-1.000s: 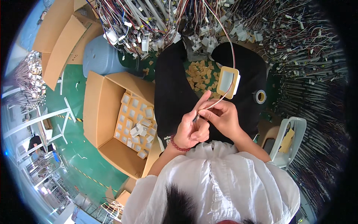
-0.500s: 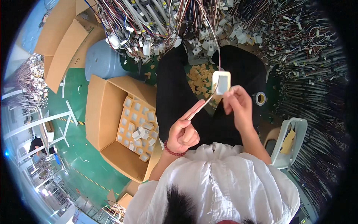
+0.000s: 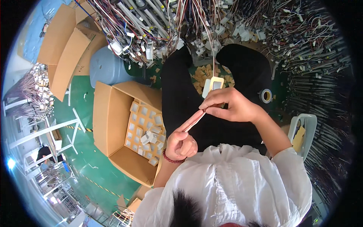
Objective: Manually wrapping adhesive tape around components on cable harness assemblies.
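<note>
My left hand (image 3: pixel 181 146) is closed with its index finger stretched forward. A thin pale strip (image 3: pixel 196 122), seen edge-on, lies along that finger under the thumb. My right hand (image 3: pixel 233 106) reaches across to the left fingertip, its thumb and fingers pinched at the strip's far end; what they grip is hidden. Just beyond the right fingers, a small rectangular piece with a pale yellow frame (image 3: pixel 216 80) and a grey middle hangs from a thin wire (image 3: pixel 214 64). A white part (image 3: pixel 206 88) shows beside the frame.
Dense bundles of wires (image 3: pixel 159 19) with white connectors hang ahead and to the right. An open cardboard box (image 3: pixel 102 121) with framed white pieces stands at my left, near a blue stool (image 3: pixel 107 66). Yellowish scraps (image 3: pixel 202 72) lie between my knees; a tape roll (image 3: pixel 265 96) is at the right.
My right hand has swung left to meet the left fingertip. The hanging rectangular piece has shifted left and turned, now partly behind the right fingers. The whole view has shifted slightly.
</note>
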`<control>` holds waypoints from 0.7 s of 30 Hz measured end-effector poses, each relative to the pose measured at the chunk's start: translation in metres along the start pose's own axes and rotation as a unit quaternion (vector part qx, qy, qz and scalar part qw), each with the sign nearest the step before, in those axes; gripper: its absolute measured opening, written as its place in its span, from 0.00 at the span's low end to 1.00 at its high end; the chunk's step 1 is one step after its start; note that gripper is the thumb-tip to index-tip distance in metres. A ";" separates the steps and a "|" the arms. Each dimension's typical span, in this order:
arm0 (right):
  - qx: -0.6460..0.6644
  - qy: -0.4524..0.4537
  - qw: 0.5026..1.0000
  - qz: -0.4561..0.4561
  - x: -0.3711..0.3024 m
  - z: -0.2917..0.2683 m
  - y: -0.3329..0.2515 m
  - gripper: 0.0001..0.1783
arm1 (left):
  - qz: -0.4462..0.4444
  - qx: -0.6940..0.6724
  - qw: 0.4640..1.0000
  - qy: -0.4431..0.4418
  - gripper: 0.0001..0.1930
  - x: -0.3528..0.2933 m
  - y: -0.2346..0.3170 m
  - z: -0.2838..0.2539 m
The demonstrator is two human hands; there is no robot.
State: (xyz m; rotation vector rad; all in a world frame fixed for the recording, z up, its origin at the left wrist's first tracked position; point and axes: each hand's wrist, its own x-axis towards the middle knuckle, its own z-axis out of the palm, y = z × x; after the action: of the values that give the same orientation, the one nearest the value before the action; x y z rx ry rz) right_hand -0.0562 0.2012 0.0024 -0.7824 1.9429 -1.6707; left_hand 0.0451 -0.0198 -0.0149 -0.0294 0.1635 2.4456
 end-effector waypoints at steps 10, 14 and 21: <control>-0.127 0.049 0.984 -0.115 0.003 0.003 0.005 0.07 | -0.027 0.053 0.998 0.028 0.34 -0.003 0.003 -0.007; -0.186 0.053 0.976 -0.100 0.000 0.005 0.000 0.06 | -0.036 0.113 0.991 0.061 0.35 -0.003 0.004 -0.001; -0.279 0.110 0.943 -0.146 -0.011 0.015 0.012 0.07 | 0.055 0.772 0.614 0.153 0.37 0.018 0.034 -0.007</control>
State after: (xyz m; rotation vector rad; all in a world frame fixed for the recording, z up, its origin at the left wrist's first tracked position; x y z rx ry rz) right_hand -0.0393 0.1994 -0.0121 -1.1790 2.6208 -1.4108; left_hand 0.0090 -0.0353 -0.0192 0.3280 2.3383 1.5611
